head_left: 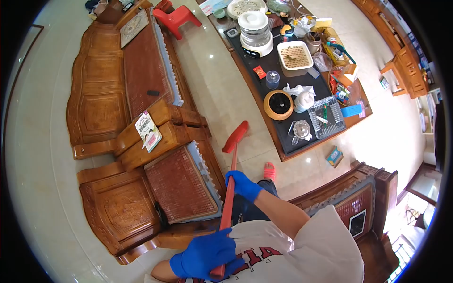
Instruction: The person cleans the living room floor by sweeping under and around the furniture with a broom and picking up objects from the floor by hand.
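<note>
A red broom point(229, 200) slants up from my body toward the floor between the wooden seats and the low table. Its red bristle head point(235, 137) rests on the tiles, near the table's corner. My left hand point(207, 254), in a blue glove, is wrapped round the upper end of the handle, close to my shirt. Farther down the handle my right hand point(243, 186), also in a blue glove, is closed on it. A pink slipper point(269, 171) shows on my foot, to the right of the handle.
Carved wooden seats point(101, 92) with woven mats line the left; another armchair point(377, 188) is at the lower right. The low table point(281, 153) is crowded with a kettle, trays and jars. A red stool point(177, 21) and a small blue box point(334, 157) stand on the floor.
</note>
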Tool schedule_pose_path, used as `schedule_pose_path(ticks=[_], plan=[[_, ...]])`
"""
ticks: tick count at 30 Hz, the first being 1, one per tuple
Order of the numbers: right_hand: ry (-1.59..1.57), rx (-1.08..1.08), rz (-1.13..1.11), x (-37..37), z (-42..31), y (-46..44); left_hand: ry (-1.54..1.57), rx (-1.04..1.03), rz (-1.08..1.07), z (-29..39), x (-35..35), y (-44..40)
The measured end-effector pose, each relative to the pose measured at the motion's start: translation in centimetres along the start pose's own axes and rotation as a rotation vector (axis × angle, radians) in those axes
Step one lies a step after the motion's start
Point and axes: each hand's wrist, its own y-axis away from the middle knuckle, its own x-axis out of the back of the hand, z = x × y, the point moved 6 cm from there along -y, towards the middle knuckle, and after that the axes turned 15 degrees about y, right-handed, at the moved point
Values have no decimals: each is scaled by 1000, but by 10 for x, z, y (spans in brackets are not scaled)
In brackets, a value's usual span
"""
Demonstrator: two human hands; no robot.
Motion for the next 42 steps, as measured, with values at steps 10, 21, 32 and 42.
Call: schedule_pose_path(ticks=[10,21,32,42], plan=[[-107,-34,-89,-37,-24,47,23,-188,93,63,10,-5],[-88,199,-110,63,-83,-28,-244,23,-383,-48,-67,-58],[-221,55,-14,42,116,75,-86,-154,-862,1,-99,108],[-124,-51,-19,0,139,143,49,-301,-789,70,-80,145]])
